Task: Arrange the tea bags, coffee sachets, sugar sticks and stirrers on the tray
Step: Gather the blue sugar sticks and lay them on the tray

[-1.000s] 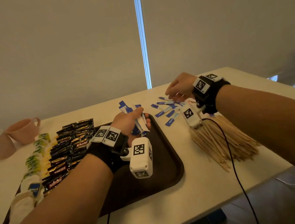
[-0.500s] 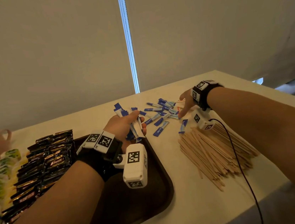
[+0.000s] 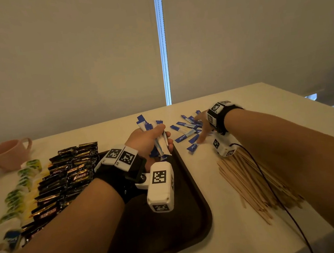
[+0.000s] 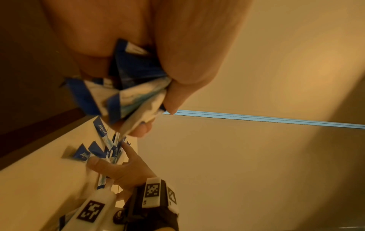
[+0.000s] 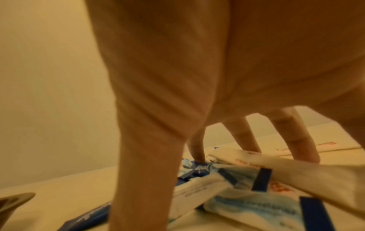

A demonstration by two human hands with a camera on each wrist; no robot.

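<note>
On the bench right of the tray (image 3: 194, 198), right hand (image 3: 203, 127) spread, grip released on loose sugar sticks (image 3: 188, 133): rake them together, pinch several, pass to left hand (image 3: 149, 143), clenched round its bundle (image 3: 161, 146).

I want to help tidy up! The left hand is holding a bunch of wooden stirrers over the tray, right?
Not quite. The left hand holds a bunch of blue-and-white sugar sticks over the tray, not stirrers. The head view shows it; the stirrers lie on the table.
</note>
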